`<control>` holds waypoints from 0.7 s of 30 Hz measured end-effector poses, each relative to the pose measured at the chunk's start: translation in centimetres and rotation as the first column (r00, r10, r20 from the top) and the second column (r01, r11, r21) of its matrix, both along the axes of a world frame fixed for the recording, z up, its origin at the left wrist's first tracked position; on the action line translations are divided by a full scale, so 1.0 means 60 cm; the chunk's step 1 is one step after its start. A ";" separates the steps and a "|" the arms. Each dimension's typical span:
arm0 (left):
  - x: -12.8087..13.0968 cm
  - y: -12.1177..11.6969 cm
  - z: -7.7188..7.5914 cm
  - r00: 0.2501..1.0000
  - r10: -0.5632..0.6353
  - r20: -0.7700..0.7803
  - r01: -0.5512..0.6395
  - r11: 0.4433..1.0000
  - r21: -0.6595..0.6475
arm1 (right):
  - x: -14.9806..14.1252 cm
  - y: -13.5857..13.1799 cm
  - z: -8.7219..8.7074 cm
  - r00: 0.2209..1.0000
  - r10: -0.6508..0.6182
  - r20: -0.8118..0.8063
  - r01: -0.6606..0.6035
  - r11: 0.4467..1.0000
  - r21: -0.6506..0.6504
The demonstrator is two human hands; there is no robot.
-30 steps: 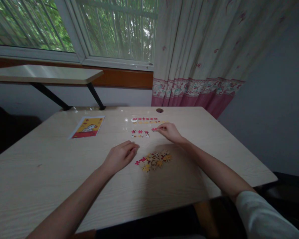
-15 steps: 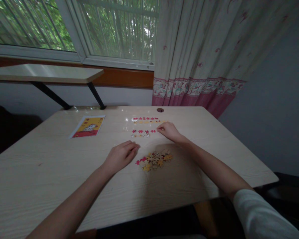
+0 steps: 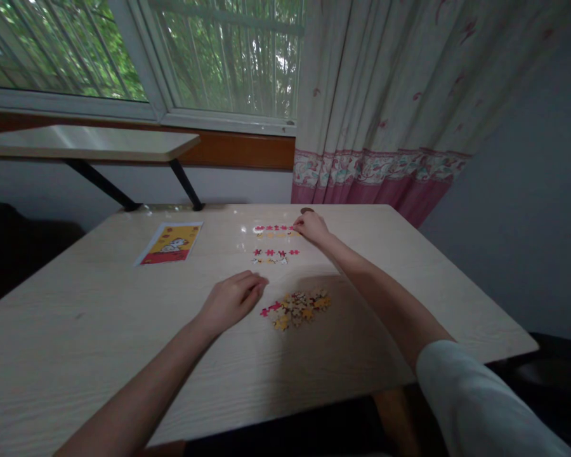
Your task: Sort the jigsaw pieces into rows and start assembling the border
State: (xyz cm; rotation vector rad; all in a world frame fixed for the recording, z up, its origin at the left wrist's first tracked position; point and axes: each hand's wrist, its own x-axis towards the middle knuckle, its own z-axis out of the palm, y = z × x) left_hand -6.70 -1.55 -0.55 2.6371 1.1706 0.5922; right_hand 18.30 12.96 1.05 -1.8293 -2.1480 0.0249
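Observation:
My right hand (image 3: 313,227) reaches to the far rows of jigsaw pieces. Its thumb and fingers pinch a puzzle piece at the right end of the back red row (image 3: 276,228), and the fingertips mostly cover that piece. Just in front of this row runs a row of yellow pieces (image 3: 269,235). Nearer lie a short row of red pieces (image 3: 270,252) and a row of white and yellow ones (image 3: 268,261). My left hand (image 3: 233,298) rests on the table with curled fingers, nothing visible in them. Right of it is a heap of loose puzzle pieces (image 3: 295,308), some face down.
A picture sheet (image 3: 171,244) showing a white animal on yellow and red lies at the left of the wooden table (image 3: 99,355). A raised shelf (image 3: 85,143) on black legs stands behind it. A cable hole (image 3: 307,210) sits near the back edge, before a curtain (image 3: 380,127).
My right hand has moved from the right end of the nearer red row back to the far red row. My left hand has stayed in place.

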 end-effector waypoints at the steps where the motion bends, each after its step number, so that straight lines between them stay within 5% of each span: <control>1: 0.000 0.000 0.000 1.000 0.001 0.004 -0.001 1.000 -0.004 | -0.004 0.005 -0.001 1.000 0.006 0.005 -0.006 1.000 -0.007; 21: 0.002 -0.003 0.003 1.000 -0.009 0.002 0.009 1.000 -0.001 | 0.029 0.021 -0.014 0.999 -0.029 -0.031 0.029 0.999 -0.018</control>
